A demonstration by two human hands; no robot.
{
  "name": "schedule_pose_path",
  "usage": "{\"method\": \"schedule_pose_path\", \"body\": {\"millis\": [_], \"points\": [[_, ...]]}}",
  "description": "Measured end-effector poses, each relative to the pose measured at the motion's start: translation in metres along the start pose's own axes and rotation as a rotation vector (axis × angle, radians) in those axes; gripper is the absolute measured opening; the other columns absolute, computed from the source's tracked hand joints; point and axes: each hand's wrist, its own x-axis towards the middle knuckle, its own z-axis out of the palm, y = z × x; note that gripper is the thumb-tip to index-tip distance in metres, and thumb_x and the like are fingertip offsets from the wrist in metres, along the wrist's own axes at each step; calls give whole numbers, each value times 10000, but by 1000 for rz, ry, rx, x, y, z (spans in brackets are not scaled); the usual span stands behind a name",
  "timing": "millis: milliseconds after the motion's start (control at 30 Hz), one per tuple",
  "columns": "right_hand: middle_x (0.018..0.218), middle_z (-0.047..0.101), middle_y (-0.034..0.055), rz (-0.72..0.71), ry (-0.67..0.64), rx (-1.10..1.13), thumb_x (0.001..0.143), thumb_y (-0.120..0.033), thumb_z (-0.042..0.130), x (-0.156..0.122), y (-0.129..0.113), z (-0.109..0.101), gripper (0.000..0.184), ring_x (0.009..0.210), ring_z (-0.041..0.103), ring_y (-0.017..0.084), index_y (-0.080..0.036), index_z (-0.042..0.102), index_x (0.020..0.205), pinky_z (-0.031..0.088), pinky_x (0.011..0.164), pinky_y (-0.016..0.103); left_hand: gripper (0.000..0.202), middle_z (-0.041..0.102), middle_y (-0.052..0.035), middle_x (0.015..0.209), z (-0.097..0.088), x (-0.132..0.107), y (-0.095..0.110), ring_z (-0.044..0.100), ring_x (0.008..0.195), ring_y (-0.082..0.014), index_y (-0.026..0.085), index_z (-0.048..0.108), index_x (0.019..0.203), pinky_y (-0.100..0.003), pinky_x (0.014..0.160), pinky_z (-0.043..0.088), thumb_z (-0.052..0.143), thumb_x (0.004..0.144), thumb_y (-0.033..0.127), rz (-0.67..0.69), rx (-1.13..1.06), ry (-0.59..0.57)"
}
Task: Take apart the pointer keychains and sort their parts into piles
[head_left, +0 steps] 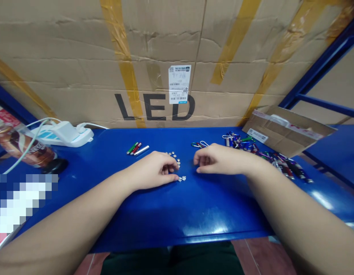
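Note:
Over the middle of the blue table, my left hand [158,168] is bent with thumb and fingertips apart. Its thumb tip touches or almost touches two shiny little silver pieces [182,178]. Beside the fingers lie several small round silver discs that look like button cells [178,160], partly hidden by the hand. My right hand [215,158] hovers to their right, fingers loosely curled, with a gap to the thumb and nothing visible between them. Left of centre rest slim metal tubes in green, red and silver [142,150]. Colourful carabiner clips [198,144] lie behind my right hand.
Keychain flashlights [288,166] are heaped at the right, before an open cardboard box [282,130]. A power strip [79,137] and a tilted drink bottle [25,141] occupy the left. A large carton marked LED [154,49] walls off the back.

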Motion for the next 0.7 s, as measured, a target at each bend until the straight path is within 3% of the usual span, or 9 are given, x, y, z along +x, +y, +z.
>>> {"method": "schedule_pose_path", "body": {"millis": [100,233,333,400,533,700], "points": [[894,782,43,179,108,-38,925,-381,638,-18,31,-28,234,749,716,201,-200,751,1021,536,675,293,321,725,-59,928,2,0,-2,677,765,-172,173,753,1093,-263,674,531,759,856,390,7,-6,-11],[1060,796,93,562,508,-327,924,-211,578,-34,86,-55,239,991,733,269,-181,792,1026,549,886,350,339,723,-72,940,2,1,-5,683,762,-176,165,749,1089,-268,664,549,741,860,415,20,-25,-16],[1209,771,118,622,518,-370,951,-139,490,-30,116,-54,384,1114,712,278,-161,769,1214,523,995,378,296,724,-69,900,1,1,-5,680,731,-172,155,751,1064,-271,659,554,718,870,376,5,-49,-11],[1283,742,129,601,493,-398,962,-188,514,-20,127,-47,395,1162,695,289,-153,745,1280,517,1020,379,265,731,-71,896,1,1,-5,680,734,-174,155,755,1058,-281,679,560,700,879,342,-4,-42,-5],[1241,748,161,628,456,-554,955,-371,576,0,135,-34,401,1091,712,330,-153,774,1227,532,978,415,245,743,-81,910,2,1,-6,684,749,-182,153,759,1053,-289,693,563,682,886,315,10,-29,5],[1099,795,134,682,512,-569,894,-336,630,10,136,-32,355,1001,732,318,-152,785,1155,543,914,398,247,751,-88,949,1,2,-5,689,777,-183,150,758,1068,-287,707,569,672,889,297,12,-41,6]]}}
